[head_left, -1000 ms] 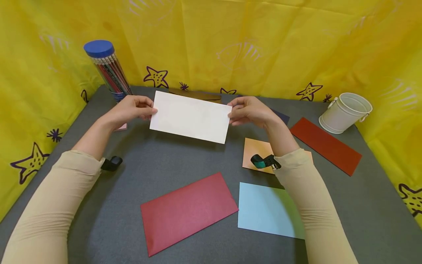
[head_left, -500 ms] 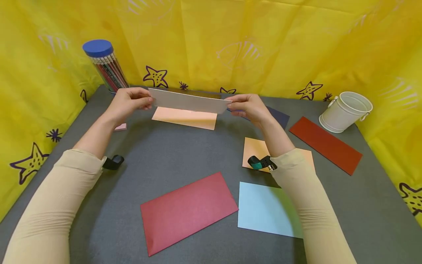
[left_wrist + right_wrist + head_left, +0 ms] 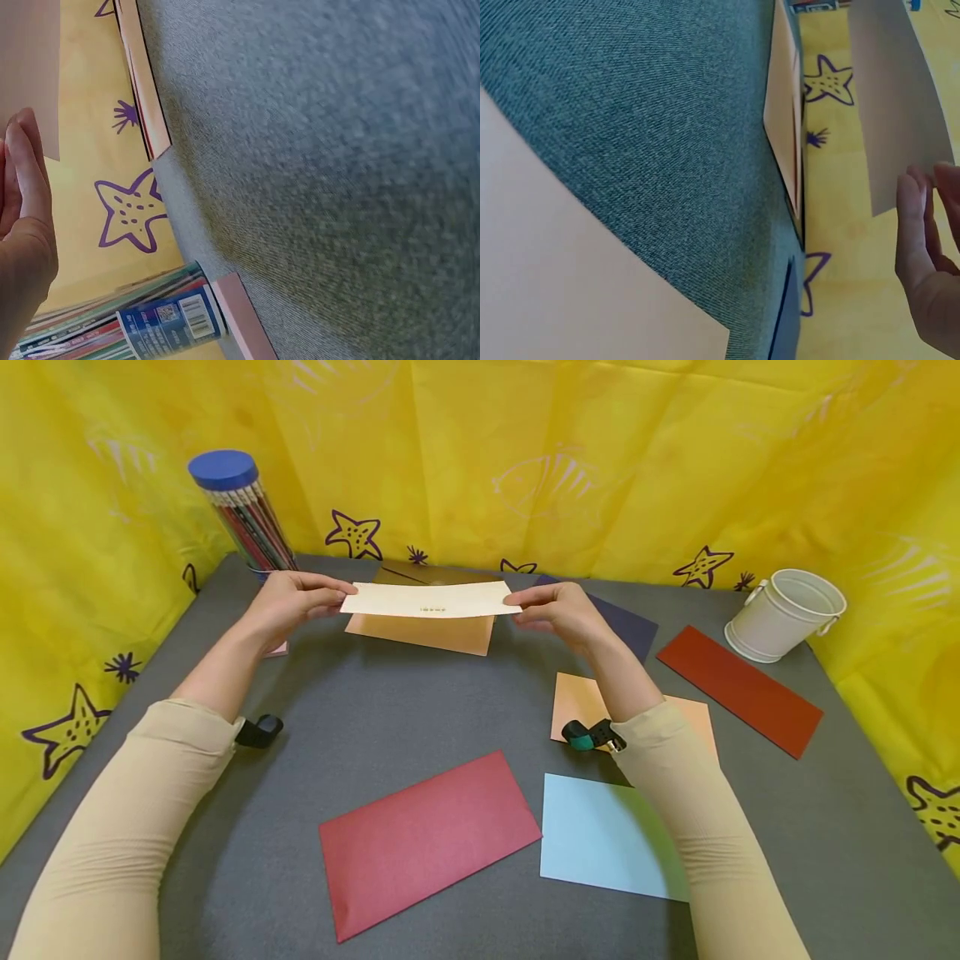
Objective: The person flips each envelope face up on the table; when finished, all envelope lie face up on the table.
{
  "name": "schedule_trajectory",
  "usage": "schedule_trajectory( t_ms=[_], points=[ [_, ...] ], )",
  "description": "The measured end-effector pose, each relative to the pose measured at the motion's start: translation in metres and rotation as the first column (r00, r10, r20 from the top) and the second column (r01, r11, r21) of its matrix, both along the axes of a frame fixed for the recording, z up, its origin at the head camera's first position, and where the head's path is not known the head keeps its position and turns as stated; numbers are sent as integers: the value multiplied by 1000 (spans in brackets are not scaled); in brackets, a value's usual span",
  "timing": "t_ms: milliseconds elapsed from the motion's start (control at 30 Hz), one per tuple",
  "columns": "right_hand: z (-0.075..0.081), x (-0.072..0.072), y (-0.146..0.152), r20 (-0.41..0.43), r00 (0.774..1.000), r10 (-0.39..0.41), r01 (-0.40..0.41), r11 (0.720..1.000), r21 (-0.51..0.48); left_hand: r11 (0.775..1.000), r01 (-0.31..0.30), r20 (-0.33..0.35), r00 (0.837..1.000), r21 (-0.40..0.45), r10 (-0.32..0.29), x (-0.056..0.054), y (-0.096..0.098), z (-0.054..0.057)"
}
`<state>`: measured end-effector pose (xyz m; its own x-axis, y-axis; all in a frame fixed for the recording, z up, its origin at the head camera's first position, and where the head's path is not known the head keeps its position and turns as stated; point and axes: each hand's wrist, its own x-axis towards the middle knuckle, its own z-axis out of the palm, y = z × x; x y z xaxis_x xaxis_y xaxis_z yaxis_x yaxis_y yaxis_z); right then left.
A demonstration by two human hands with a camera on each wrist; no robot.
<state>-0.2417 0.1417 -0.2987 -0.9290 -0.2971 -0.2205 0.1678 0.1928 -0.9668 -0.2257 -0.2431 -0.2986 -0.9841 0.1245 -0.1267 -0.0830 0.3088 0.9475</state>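
Note:
A long white envelope with a small line of print near its front edge is held up nearly flat over the back of the table. My left hand pinches its left end, thumb on top. At the other end, my right hand grips it between thumb and fingers. The right wrist view shows the envelope sagging a little in the right hand. A peach envelope lies beneath it on the table, partly covered in the head view, with a brown envelope behind.
A tube of pencils stands at the back left, a white bucket at the right. Red, light blue, peach, dark blue and rust-red flat paper pieces lie on the grey table.
The white envelope, facing me earlier, has been tilted over through edge-on to nearly flat, showing its print. The peach envelope below came into view. Both hands keep their hold.

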Motion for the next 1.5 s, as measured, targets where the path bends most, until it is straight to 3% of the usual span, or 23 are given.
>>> schedule_trajectory(
  t_ms=[233, 400, 633, 933, 1133, 1367, 1500],
  points=[
    [-2, 0, 0, 57, 998, 18, -17, 1000, -17, 1000, 20, 58, 998, 2, -20, -3, 0, -5],
    [-6, 0, 1, 106, 994, 6, 0, 999, -50, 996, 85, 74, 994, -19, -83, -5, 2, -8],
    [-11, 0, -1, 84, 996, -43, 40, 999, 35, 975, 207, 178, 965, -79, -191, -8, 1, -8],
    [-11, -4, -4, 84, 984, -158, 160, 987, -23, 948, 309, 221, 932, -76, -286, -10, 9, -11],
    [-10, -5, -10, 81, 974, -209, 214, 975, -53, 901, 413, 270, 890, -134, -367, -9, 21, -9],
    [-9, -7, -18, 114, 967, -227, 239, 966, -101, 801, 545, 381, 815, -247, -437, -9, 36, -3],
    [-8, -7, -19, 119, 966, -231, 246, 961, -128, 776, 571, 410, 796, -267, -445, -10, 40, 2]
  ],
)
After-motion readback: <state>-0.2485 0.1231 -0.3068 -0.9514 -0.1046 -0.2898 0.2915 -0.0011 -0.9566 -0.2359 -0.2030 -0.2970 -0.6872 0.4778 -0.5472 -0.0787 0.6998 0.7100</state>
